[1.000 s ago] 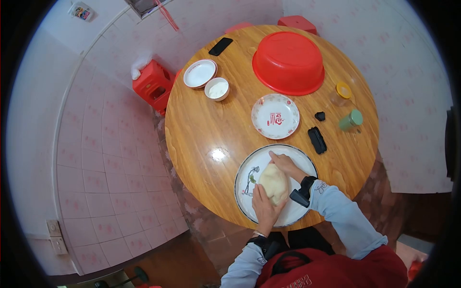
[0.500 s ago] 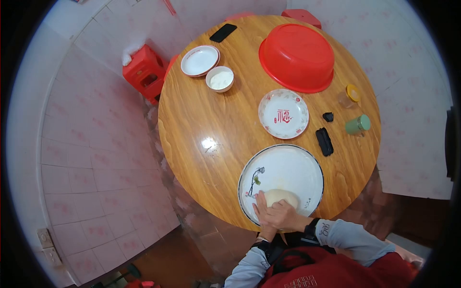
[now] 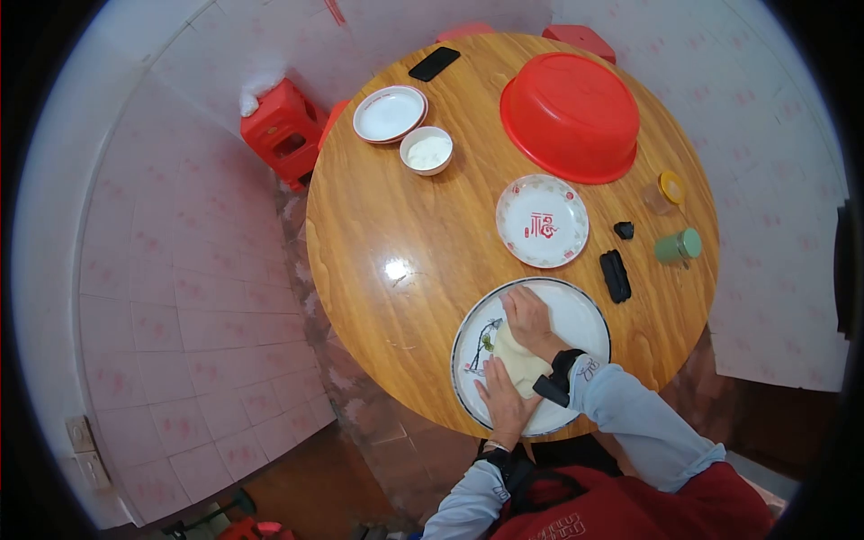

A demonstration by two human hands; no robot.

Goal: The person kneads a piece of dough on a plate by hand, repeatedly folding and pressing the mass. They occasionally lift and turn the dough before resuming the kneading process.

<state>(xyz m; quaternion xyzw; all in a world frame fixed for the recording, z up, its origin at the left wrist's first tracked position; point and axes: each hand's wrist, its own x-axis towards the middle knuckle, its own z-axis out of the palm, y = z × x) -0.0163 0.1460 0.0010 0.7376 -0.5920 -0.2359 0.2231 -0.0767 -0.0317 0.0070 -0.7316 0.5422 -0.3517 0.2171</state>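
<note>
A pale lump of dough (image 3: 519, 362) lies stretched out on a large white platter (image 3: 580, 328) with a dark rim and a painted branch. My right hand (image 3: 529, 317) rests at the far end of the dough, heel and palm down, fingers out over the platter. At the dough's near left side lies my left hand (image 3: 506, 398), its fingers extended along the edge. Part of the dough is hidden under my right hand and wrist.
Beyond the platter sit a patterned plate (image 3: 562, 243), an upturned red basin (image 3: 571, 112), and a bowl of white powder (image 3: 427, 151) beside stacked plates (image 3: 387, 112). To the right are a black case (image 3: 616, 276), a green-lidded jar (image 3: 677, 246) and a yellow-lidded jar (image 3: 670, 189).
My hands have moved apart; the right one slid forward over the dough while the left stays near. The rounded dough is now longer and flatter. The view has shifted slightly.
</note>
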